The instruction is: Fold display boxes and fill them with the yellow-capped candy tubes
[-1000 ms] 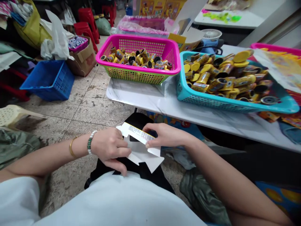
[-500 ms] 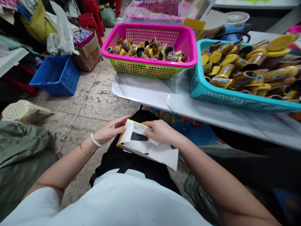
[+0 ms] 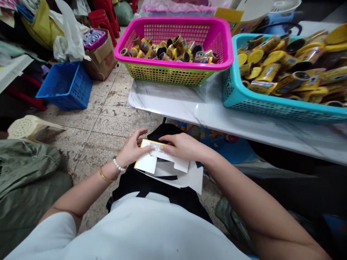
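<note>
A partly folded cardboard box (image 3: 146,163), white inside with a yellow edge, rests over my lap. Its flaps stand loose, and dark cut-out openings show in the white board. My left hand (image 3: 135,147) grips the far left edge, thumb on the printed strip and fingers behind it. From the other side my right hand (image 3: 182,145) pinches the same far edge, its thumb close to the left thumb. The fingertips behind the board are partly hidden.
Ahead, a marbled white table (image 3: 168,97) holds a pink-and-green basket (image 3: 173,65) and a turquoise basket (image 3: 282,104), both with yellow cylindrical containers. A blue crate (image 3: 66,86), cardboard box (image 3: 101,59), cream stool (image 3: 25,126) and green sack (image 3: 27,173) stand left.
My left hand has moved onto the box's far edge, thumb on top. Both thumbs now press the printed strip, and the flaps have shifted. The view has moved slightly.
</note>
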`<state>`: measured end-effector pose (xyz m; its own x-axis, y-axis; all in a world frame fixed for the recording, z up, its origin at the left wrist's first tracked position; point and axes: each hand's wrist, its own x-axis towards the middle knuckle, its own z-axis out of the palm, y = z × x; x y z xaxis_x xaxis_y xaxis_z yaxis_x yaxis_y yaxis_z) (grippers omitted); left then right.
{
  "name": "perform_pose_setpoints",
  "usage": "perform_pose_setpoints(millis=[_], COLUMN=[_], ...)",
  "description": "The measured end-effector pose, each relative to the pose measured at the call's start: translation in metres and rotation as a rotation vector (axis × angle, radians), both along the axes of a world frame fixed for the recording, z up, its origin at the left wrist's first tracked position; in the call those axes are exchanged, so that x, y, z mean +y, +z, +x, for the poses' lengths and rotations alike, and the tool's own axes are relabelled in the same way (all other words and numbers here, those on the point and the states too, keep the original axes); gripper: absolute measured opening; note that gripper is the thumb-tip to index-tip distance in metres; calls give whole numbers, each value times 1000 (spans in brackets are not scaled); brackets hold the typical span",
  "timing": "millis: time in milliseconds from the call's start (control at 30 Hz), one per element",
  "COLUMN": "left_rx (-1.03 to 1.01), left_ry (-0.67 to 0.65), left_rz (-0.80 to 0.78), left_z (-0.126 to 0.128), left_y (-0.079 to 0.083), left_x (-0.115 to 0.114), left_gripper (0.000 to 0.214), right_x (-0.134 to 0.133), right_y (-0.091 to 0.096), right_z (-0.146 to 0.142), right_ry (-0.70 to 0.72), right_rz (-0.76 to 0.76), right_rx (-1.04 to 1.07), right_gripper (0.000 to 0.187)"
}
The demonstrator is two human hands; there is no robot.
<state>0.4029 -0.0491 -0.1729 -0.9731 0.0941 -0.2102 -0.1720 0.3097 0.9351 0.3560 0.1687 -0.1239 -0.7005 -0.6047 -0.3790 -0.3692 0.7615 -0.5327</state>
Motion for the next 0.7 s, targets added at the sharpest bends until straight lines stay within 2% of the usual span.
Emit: perform_pose_setpoints(millis=[67,133,200,300,333,400,467,500,567,633,700], left_rx=[-66,-119,-151,-201,-205,-176,-148,-140,-134,-160,-224], left_ry=[146,269,302,139,60,-63,-113,-120,-111,-73,-22], left_rz=[144,216,304,465,454,322,198,177,185,202,230], left_z=[7,15,23,30,32,32,31,31,31,33,35], left_y=[-2,-1,1,6,8,11,12,12,12,11,10], left_x=[5,7,4,-7,-11,-16,-18,-18,-16,-13,-9], left_gripper=[66,62,59,73,84,96,89,80,66,56,49], right_x=[1,2,3,2,3,8,21,30,51,70,80], right_y=[-2,-3,-4,-5,-5,-7,-11,-13,-19,-24,-27], right_z=[2,5,8,10,10,11,17,21,37,57,80], right_ry=[-16,-46,-82,-171,-220,-319,-386,-412,-480,-560,-589], right_rz=[-3,-5,-26,-114,-171,-350,-613,-741,-903,-921,-861], right_rx=[-4,-14,-22,-25,-70,-283,-488,-515,-426,-344,-371], right_gripper=[47,46,45,40,39,40,46,51,64,84,105])
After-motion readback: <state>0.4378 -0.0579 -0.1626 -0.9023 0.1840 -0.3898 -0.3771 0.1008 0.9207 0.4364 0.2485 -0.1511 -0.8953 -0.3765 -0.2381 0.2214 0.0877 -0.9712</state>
